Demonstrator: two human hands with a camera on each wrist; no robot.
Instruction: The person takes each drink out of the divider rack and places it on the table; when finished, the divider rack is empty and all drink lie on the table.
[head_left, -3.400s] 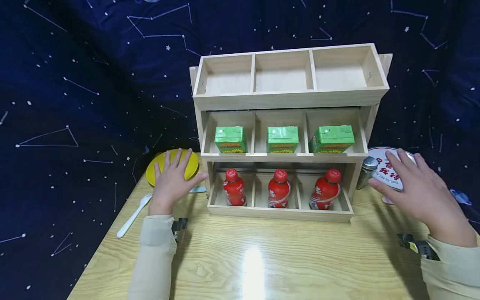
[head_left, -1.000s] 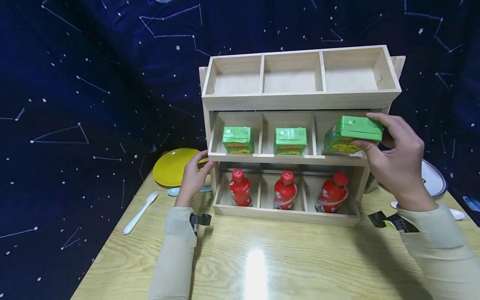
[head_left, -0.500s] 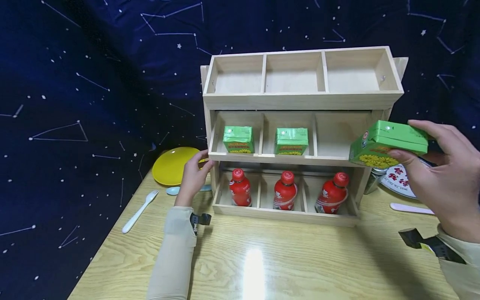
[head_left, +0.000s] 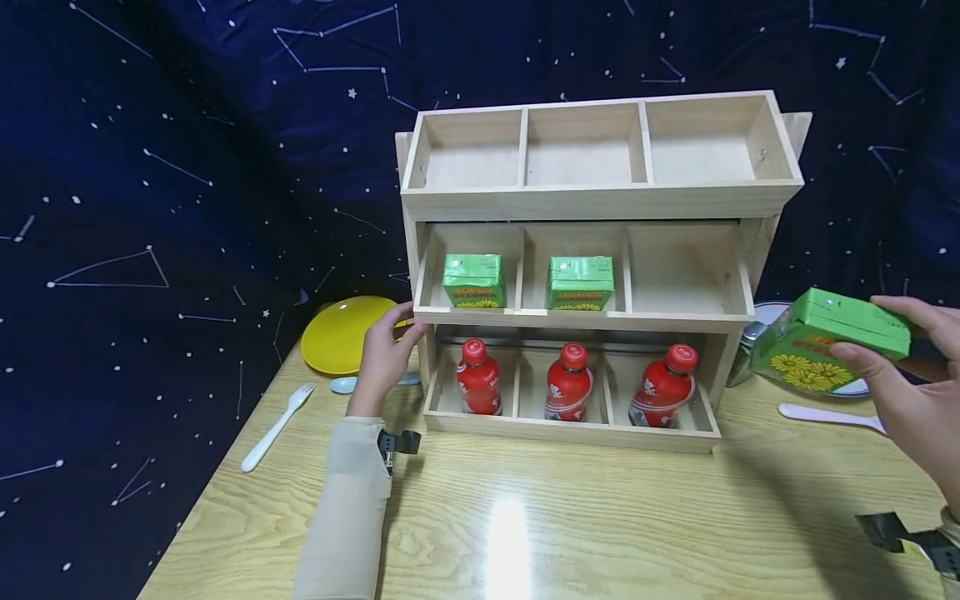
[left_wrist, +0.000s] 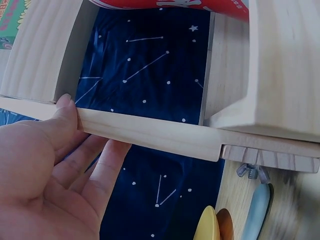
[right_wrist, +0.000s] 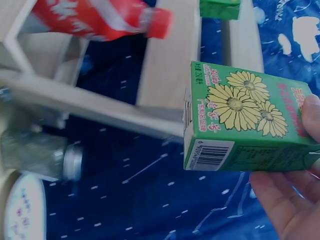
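My right hand (head_left: 918, 392) holds a green drink carton (head_left: 832, 337) with yellow flowers, tilted, off the shelf's right side. In the right wrist view, the thumb lies on the carton's printed face and the fingers (right_wrist: 277, 197) are under it. My left hand (head_left: 381, 358) grips the left side post (left_wrist: 150, 131) of the wooden shelf (head_left: 562, 200), thumb on one face and fingers behind. Two more green cartons, one left (head_left: 474, 282) and one centre (head_left: 581, 283), stand in the middle tier; its right compartment is bare. Red bottles (head_left: 570, 383) stand in the bottom tier's three compartments.
Left of the shelf lie a yellow plate (head_left: 341, 337), a white fork (head_left: 277, 429) and a light blue spoon (head_left: 345, 385). To the right are a metal-lidded glass jar (head_left: 741, 362), a white plate (head_left: 768, 312) partly behind the carton, and a pale purple utensil (head_left: 825, 414).
My left hand has gone from above the yellow plate to the shelf's post. My right hand has taken the carton from the middle tier's right compartment and carried it right and down.
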